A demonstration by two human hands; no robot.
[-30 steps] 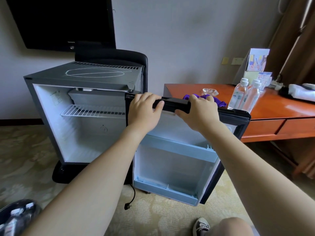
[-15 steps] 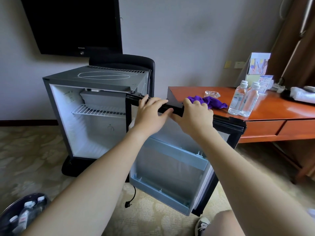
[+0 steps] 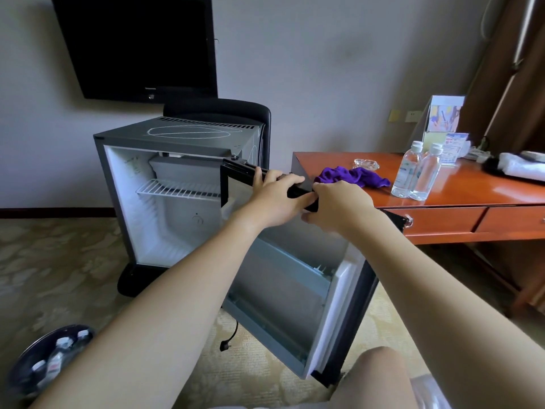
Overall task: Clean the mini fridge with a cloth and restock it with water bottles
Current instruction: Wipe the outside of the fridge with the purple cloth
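My left hand and right hand both grip the open mini fridge door's top edge; purple cloth just beyond my right.

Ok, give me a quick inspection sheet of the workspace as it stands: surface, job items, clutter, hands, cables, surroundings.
Surface: wooden desk, glossy, right of the fridge.
Job's things: mini fridge open, nothing seen inside; fridge door swung wide; purple cloth and two water bottles on the desk.
Clutter: glass ashtray, brochure stand.
Grippers: left hand and right hand both grip the door's top edge.
Cables: unplugged power plug on the carpet.
Surroundings: wall TV, bin of bottles.
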